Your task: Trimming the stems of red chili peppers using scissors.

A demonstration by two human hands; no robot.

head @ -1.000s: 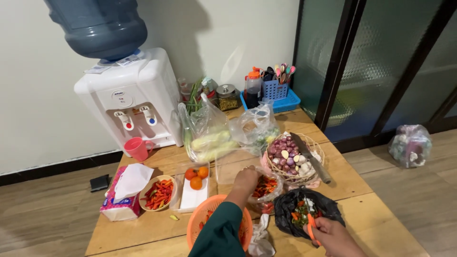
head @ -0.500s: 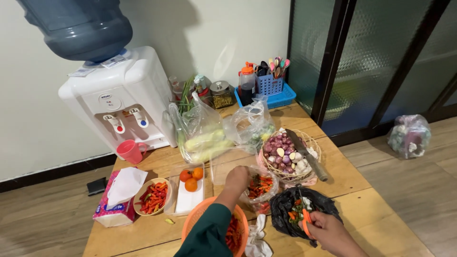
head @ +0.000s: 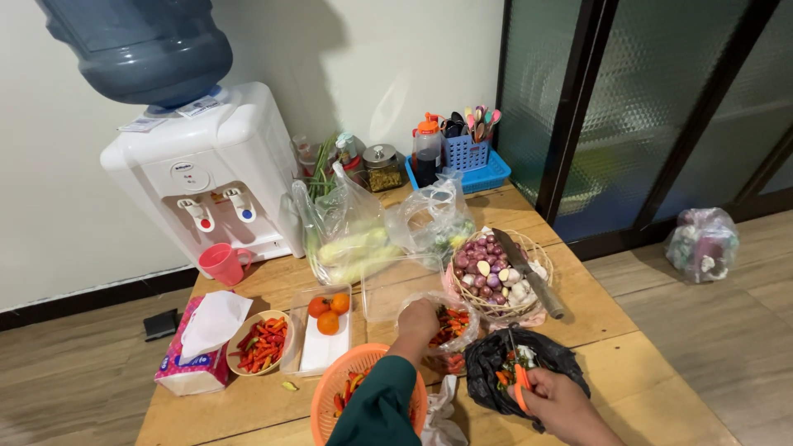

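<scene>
The left hand, in a dark green sleeve, reaches into a clear plastic bag of chillies; its fingers are curled down among the red and green chillies, but whether they grip one cannot be told. The right hand is clenched around orange-handled scissors, held over a black plastic bag that contains cut stems and scraps; the blades point up and away from the person.

The chilli bag stands near the middle of the wooden table, just left of the black bag and touching the woven basket of shallots and garlic behind it; a knife lies across that basket's right rim. An orange colander with chillies sits below the left forearm, at the table's near edge; a white cloth lies beside it.

Further left, a clear tray holds three small tomatoes; a bowl of red chillies stands beside a pink tissue pack. Behind, clear bags of vegetables lean near a white water dispenser, with a pink cup at its foot; a blue caddy with jars, a bottle and utensils stands at the far edge. A tied bag rests on the floor at right.
</scene>
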